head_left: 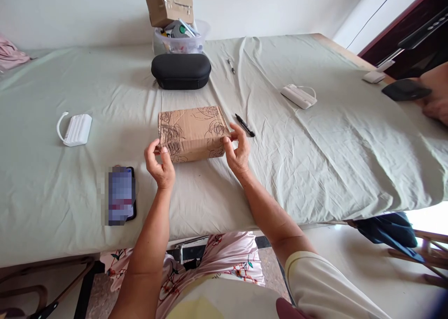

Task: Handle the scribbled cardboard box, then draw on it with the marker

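Note:
A brown cardboard box [196, 130] with dark scribbled rose-like drawings rests on the cloth in front of me. My left hand [161, 167] grips its near left corner, thumb on the front edge. At the opposite end, my right hand [238, 148] pinches the near right corner between thumb and fingers. The undersides of the fingertips are partly hidden by the box. Just beyond my right hand lies a black marker [245, 125]. A phone [122, 196] with a blurred screen is to the left of my left forearm.
A pale green cloth [297, 165] covers the table. Behind the box stand a black zip case [181, 71], a plastic tub [182, 43] and another carton [170, 5]. White power banks [79, 129] [298, 96] lie left and right. A pen [231, 66] lies farther back. Another person's hand [436, 95] shows at right.

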